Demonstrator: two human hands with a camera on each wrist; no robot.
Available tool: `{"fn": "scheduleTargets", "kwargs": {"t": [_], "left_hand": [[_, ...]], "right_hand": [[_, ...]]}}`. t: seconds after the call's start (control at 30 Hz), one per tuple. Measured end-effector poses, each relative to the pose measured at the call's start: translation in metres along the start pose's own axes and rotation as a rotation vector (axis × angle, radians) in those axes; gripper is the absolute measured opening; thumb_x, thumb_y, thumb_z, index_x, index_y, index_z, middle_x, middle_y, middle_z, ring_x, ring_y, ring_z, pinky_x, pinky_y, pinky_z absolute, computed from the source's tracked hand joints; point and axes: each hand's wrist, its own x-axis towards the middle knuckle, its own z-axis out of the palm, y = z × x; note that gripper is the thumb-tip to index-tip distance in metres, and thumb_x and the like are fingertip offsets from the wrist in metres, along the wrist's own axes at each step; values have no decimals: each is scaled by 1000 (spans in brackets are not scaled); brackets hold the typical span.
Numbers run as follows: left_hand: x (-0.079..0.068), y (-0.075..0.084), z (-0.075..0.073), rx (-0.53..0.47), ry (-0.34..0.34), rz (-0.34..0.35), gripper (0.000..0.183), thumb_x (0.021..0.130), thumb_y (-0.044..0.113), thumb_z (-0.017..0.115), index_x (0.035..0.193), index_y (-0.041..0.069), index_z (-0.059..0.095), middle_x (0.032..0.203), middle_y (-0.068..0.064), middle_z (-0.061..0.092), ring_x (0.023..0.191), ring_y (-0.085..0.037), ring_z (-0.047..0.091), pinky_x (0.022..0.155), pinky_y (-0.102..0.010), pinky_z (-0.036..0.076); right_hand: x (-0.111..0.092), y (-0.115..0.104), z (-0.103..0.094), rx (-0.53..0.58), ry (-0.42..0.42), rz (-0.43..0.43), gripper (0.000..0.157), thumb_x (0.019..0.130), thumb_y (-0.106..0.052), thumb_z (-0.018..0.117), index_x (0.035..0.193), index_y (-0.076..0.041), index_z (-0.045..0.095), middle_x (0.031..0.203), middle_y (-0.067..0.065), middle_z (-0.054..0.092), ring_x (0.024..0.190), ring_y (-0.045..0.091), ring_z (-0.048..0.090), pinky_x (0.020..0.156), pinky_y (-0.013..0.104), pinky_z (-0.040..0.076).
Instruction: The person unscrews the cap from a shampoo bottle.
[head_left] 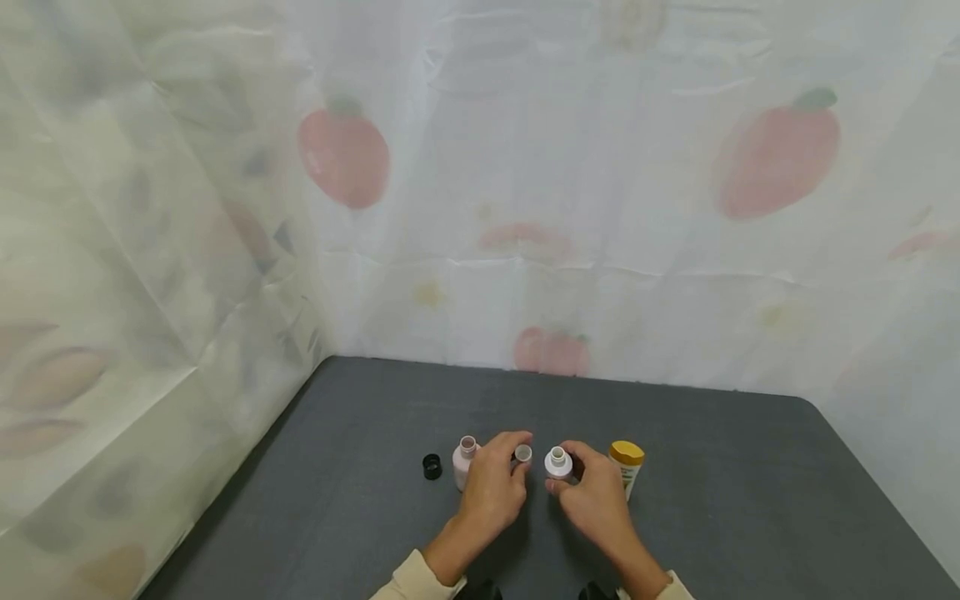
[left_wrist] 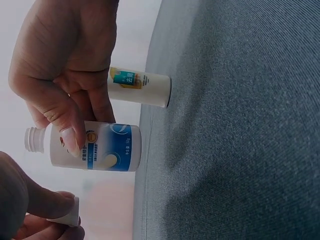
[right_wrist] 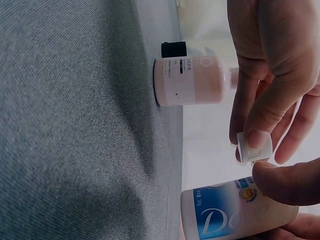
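My left hand (head_left: 491,483) pinches a small white cap (right_wrist: 254,148) between thumb and fingers, its hollow side showing in the head view. Just to its right, my right hand (head_left: 597,493) grips a small white and blue bottle (left_wrist: 97,146) around its body. The bottle's threaded neck is bare, and its mouth (head_left: 557,455) faces up. Both bottle and cap are held above the table, with a narrow gap between them. A pink bottle (right_wrist: 192,80) without a cap stands behind my left hand, which partly hides it in the head view.
A black cap (head_left: 432,466) lies on the dark grey table (head_left: 360,517), left of the pink bottle. Beyond my right hand stands a white bottle with a yellow cap (head_left: 627,452). Fruit-print sheeting (head_left: 465,308) hangs along the table's back and left edges.
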Motion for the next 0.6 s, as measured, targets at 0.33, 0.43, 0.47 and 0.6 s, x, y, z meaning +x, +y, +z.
{"fn": "scheduleTargets", "kwargs": {"t": [0.33, 0.43, 0.47, 0.6], "left_hand": [[0, -3, 0, 23, -4, -8, 35, 80, -3, 76, 112, 8, 69, 106, -5, 73, 97, -18, 71, 83, -35, 59], [-1, -5, 2, 26, -9, -11, 35, 80, -3, 76, 113, 7, 69, 106, -5, 73, 97, -18, 70, 83, -35, 58], [-1, -6, 2, 28, -11, -14, 35, 80, -3, 76, 113, 8, 69, 106, -5, 73, 97, -18, 70, 83, -35, 58], [-1, -7, 3, 33, -20, -27, 34, 81, -2, 75, 114, 7, 69, 108, -5, 72, 99, -18, 70, 84, -35, 58]], "right_hand": [[4, -1, 5, -11, -18, 25, 40, 67, 3, 84, 104, -4, 70, 99, 10, 74, 91, 19, 71, 77, 36, 59], [4, 0, 7, -9, -24, 35, 40, 67, 3, 84, 104, -4, 70, 100, 10, 74, 91, 19, 71, 77, 38, 59], [5, 1, 8, -11, -25, 38, 40, 67, 3, 84, 103, -4, 70, 99, 9, 74, 90, 19, 71, 76, 37, 59], [7, 3, 11, -10, -27, 45, 39, 65, 2, 85, 100, -6, 70, 95, 7, 74, 86, 15, 70, 74, 35, 58]]}}
